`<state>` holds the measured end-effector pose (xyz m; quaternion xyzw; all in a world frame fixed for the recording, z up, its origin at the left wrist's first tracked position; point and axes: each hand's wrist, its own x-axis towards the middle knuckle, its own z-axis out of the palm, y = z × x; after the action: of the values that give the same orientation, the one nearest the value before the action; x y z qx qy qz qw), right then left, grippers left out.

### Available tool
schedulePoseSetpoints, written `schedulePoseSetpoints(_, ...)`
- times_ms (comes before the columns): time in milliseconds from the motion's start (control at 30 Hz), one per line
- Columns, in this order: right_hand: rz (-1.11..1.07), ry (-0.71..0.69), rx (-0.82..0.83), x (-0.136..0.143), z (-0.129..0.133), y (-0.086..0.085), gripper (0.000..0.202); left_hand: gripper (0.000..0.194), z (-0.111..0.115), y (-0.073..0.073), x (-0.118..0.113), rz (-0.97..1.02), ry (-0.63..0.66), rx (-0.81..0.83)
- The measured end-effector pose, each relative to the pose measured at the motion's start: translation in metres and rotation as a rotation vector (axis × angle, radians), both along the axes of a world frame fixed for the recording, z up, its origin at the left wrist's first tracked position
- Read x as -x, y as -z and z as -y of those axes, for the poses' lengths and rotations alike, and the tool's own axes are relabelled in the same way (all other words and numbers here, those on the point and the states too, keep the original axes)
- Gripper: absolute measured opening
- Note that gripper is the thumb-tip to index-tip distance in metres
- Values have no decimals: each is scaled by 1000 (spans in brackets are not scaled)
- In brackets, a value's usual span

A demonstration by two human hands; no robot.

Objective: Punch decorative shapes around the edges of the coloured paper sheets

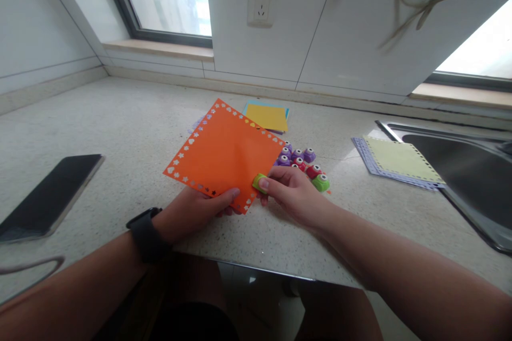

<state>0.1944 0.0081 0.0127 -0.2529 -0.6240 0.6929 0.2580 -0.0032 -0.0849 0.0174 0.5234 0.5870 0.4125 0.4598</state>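
An orange sheet of paper (228, 154) is held up at a slant above the counter, with small flower, star and heart shapes punched along its edges. My left hand (204, 205) grips its lower edge, thumb on top and fingers underneath. On the lower right edge sits a yellow-green craft punch (259, 183), pinched by my right hand (294, 192) with the thumb pressing on it. Just beyond that hand several purple, red and green craft punches (309, 155) stand in a cluster, partly hidden by the paper and hand.
A stack of yellow and blue paper (266, 116) lies behind the orange sheet. Punched pale yellow and lilac sheets (402, 160) overlap the rim of the metal sink (476, 170) at right. A dark tablet-like device (52, 194) rests at left. A wall socket (262, 5) is above.
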Motion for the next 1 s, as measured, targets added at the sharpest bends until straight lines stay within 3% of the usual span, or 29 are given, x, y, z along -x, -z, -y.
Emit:
schedulePoseSetpoints(233, -39, -1, 2, 0, -1, 3, 26, 15, 0, 3, 2, -24, 2, -3)
schedulePoseSetpoints(600, -2, -12, -86, -1, 2, -6, 29, 17, 1, 7, 5, -55, 24, -31)
schedulePoseSetpoints(1000, -25, 1, -34, 0, 1, 2, 29, 16, -1, 4, 1, -21, 7, -20)
